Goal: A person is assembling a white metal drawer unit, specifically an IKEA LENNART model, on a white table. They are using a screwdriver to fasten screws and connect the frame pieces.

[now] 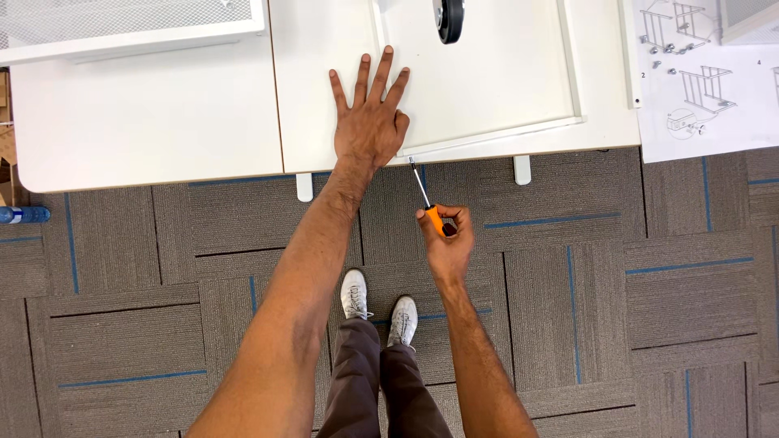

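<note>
Step in hand, by my read: driving or checking a fastener along the near edge of the white panel (487, 81), flat-pack furniture assembly.

Left hand (369, 122): flat, palm down, fingers spread wide, pressing on the panel near its front edge. Holds nothing; it looks like a brace to stop the panel sliding.

Right hand (446, 239): closed around the orange handle of a screwdriver (428, 201), fingers curled tight, thumb on top. It hangs over the carpet (608, 284), clear of the panel.

Screwdriver position: shaft angles up and left from the right hand, tip at or just beside the panel's near edge, right next to the heel of the left hand. Can't tell if the tip is seated in a screw head; too small to see.

Next move, as a judgement: needs the tip square in the fastener, shaft in line with it, and the left hand bearing down so the panel doesn't shift. Tip is close to the left thumb, so a slip could hit it.

Around:
- 1 black caster wheel (449, 18) on the panel, well beyond the left fingertips.
- Instruction sheet (706, 89) on the floor at right, well apart from both hands.
- 2 white tabs stick out under the near edge; 1 (304, 186) left of the left wrist, 1 (522, 169) right of the screwdriver.
- 2nd white board (146, 113) to the left, touching or just beside the panel.
</note>
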